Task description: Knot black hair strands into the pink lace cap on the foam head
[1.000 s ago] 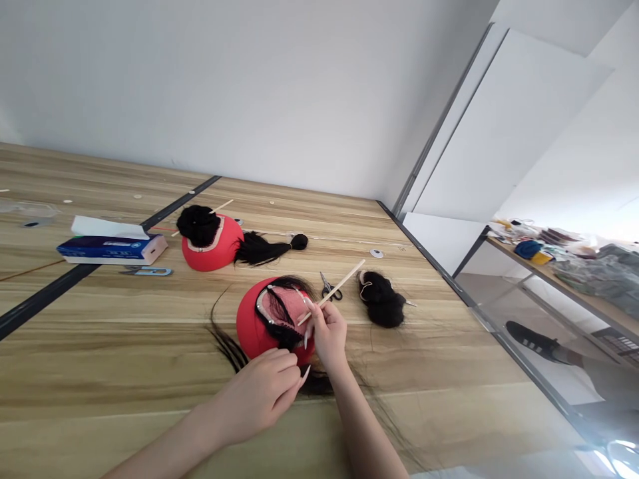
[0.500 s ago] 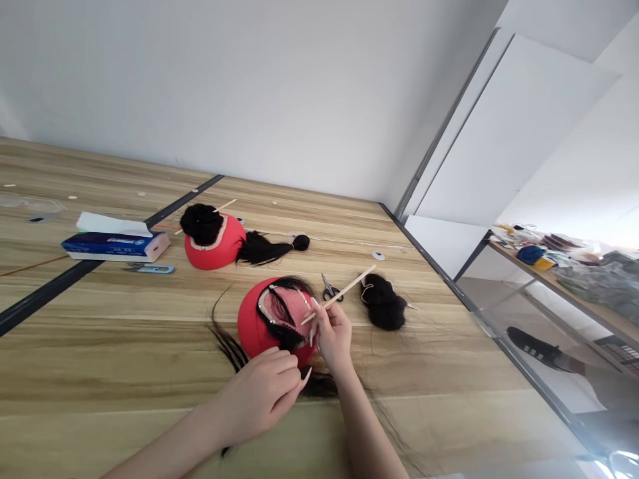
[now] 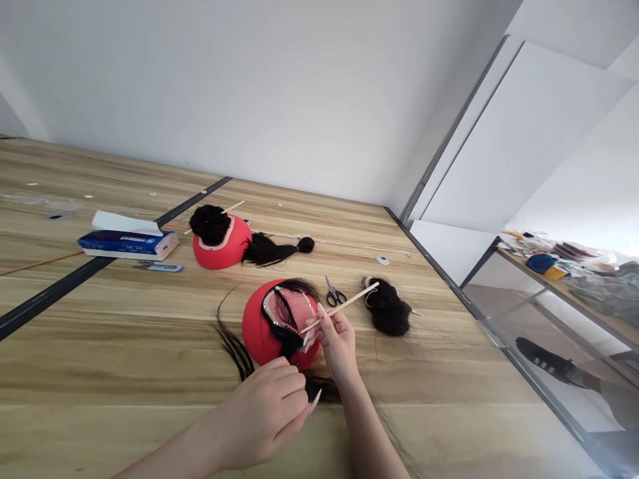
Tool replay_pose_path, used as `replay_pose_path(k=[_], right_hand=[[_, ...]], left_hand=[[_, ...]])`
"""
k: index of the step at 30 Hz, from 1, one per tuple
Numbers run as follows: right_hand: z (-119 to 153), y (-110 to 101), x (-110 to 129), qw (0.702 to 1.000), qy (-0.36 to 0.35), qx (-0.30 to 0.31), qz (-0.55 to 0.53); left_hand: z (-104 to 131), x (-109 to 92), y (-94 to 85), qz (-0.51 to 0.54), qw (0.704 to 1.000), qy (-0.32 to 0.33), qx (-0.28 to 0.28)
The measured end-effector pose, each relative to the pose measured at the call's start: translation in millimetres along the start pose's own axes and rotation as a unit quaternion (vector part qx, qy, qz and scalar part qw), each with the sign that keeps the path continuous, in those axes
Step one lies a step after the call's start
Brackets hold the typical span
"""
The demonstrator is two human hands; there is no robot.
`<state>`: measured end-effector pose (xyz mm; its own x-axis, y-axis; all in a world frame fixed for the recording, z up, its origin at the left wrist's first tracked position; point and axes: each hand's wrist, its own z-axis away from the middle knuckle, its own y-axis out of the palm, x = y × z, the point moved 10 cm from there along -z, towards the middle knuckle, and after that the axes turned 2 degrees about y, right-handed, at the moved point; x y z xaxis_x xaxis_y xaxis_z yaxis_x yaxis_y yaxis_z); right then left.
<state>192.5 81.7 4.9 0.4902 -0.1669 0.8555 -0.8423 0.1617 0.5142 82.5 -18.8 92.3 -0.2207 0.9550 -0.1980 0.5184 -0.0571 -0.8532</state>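
In front of me a red dome-shaped wig block (image 3: 257,326) carries a pinkish net (image 3: 298,306), pinned along a pale edge, with strands of black hair (image 3: 234,352) around it. My right hand (image 3: 337,342) pinches a thin wooden stick (image 3: 357,296) at the block's right side; the stick's lower end meets the net. At the block's near side my left hand (image 3: 272,409) is closed, with black hair coming out beside its fingers. Its fingertips are mostly hidden. Just beyond the right hand lie small black-handled scissors (image 3: 334,293).
A second red block (image 3: 222,249) with a black hairpiece (image 3: 210,224) stands farther back, beside a tied hair bundle (image 3: 272,249). A tissue box (image 3: 122,246) and blue thread snips (image 3: 164,267) lie left. Another hair bundle (image 3: 389,313) lies right. A shoe (image 3: 544,359) shows beyond the table edge.
The view has shifted slightly, so everything sits a little farther right. The stick in my right hand is tilted a bit flatter. My left hand stays closed at the block's near side.
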Motion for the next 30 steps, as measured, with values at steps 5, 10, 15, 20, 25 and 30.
replay_pose_path(k=[5, 10, 15, 20, 25, 30], right_hand=[[2, 2, -2, 1.0, 0.003, 0.015, 0.006], [3, 2, -2, 1.0, 0.003, 0.019, 0.008], [4, 4, -3, 1.0, 0.002, 0.023, 0.011], [4, 5, -3, 1.0, 0.003, 0.021, 0.011], [5, 4, -3, 1.0, 0.005, 0.016, 0.014], [6, 4, -1, 1.0, 0.009, 0.006, 0.017]], left_hand=[[-2, -10, -6.1, -0.008, 0.999, 0.025, -0.019], [-4, -16, -11.2, 0.013, 0.999, 0.032, -0.022], [-4, -17, -13.5, 0.022, 0.999, 0.02, -0.019], [-4, -22, -16.7, 0.014, 0.999, 0.037, -0.024], [-3, -23, -15.3, -0.004, 0.999, 0.048, -0.012], [-2, -24, -15.7, -0.001, 0.999, 0.048, -0.006]])
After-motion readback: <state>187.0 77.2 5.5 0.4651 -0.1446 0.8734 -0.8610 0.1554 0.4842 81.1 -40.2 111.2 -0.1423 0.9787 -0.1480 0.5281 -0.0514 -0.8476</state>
